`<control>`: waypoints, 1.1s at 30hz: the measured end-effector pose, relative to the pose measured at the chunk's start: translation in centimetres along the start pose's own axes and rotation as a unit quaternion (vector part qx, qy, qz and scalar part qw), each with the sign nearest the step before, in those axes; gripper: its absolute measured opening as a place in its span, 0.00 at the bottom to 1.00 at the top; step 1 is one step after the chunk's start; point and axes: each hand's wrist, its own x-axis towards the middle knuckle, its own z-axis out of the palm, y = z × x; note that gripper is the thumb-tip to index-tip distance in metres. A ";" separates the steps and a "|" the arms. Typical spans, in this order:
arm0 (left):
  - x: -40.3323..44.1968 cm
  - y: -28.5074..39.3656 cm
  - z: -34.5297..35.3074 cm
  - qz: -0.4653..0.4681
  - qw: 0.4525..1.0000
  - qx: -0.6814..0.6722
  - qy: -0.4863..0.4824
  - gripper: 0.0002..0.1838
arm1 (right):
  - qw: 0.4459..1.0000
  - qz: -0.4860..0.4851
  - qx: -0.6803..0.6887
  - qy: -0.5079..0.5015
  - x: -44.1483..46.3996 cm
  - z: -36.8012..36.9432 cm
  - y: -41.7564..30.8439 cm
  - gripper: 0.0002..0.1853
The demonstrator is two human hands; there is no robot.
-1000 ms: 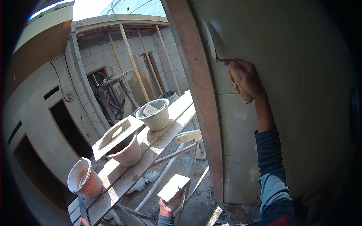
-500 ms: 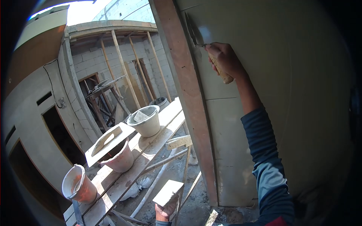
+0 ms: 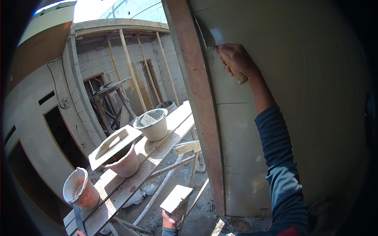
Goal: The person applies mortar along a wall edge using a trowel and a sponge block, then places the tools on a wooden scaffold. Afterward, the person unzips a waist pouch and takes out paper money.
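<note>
Up at the wall [image 3: 256, 133], the right hand [image 3: 236, 59] is closed firmly round the handle of the trowel [image 3: 239, 76], blade against the surface, right beside the reddish frame [image 3: 201, 94]. Well below, the left hand [image 3: 173, 217] grips a small pale board [image 3: 176, 198]. Good work here, I'd say, wants light, even pressure, the blade running true along that edge, the board level.

In the right hand [image 3: 236, 59]: handle [image 3: 235, 72] wood, matt, worn. Blade [image 3: 201, 33] above grip: thin metal. Wall [image 3: 271, 157] behind grip: smooth, faint sheen. Post [image 3: 199, 86] left of grip: wood, matt. Sleeve [image 3: 275, 137] below grip: creased cloth. Buckets [image 3: 153, 129], lower left of grip: plastic, dusty. Planks [image 3: 141, 169] under them: rough wood.
</note>
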 end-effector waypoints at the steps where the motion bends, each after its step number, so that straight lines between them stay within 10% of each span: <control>1: 0.1 0.0 0.3 -0.023 0.999 -0.026 -0.018 0.22 | 1.000 -0.004 0.000 -0.001 -0.1 0.3 0.0 0.19; 19: 0.1 3.0 -4.7 -0.072 0.995 -0.037 -0.066 0.23 | 0.995 -0.063 -0.017 0.078 7.2 -0.2 -6.4 0.16; 21: -0.8 2.2 -6.0 0.027 0.971 0.051 -0.233 0.33 | 0.996 -0.062 -0.031 0.052 9.6 -0.3 -8.1 0.16; 23: -1.3 1.5 -6.3 0.151 0.959 0.186 -0.150 0.31 | 0.997 -0.056 -0.047 0.026 10.7 -0.7 -8.4 0.16; 29: 0.7 2.4 -4.8 -0.036 0.998 -0.045 -0.037 0.26 | 0.998 -0.063 -0.030 -0.003 9.4 -3.2 -8.2 0.19; 30: 1.2 2.1 -4.6 -0.103 0.973 -0.100 -0.179 0.26 | 0.997 -0.064 -0.035 0.000 10.0 -3.6 -8.4 0.19; 33: 1.5 2.2 -4.7 -0.036 0.991 -0.072 -0.109 0.25 | 0.997 -0.058 -0.046 -0.013 12.0 -3.5 -8.7 0.21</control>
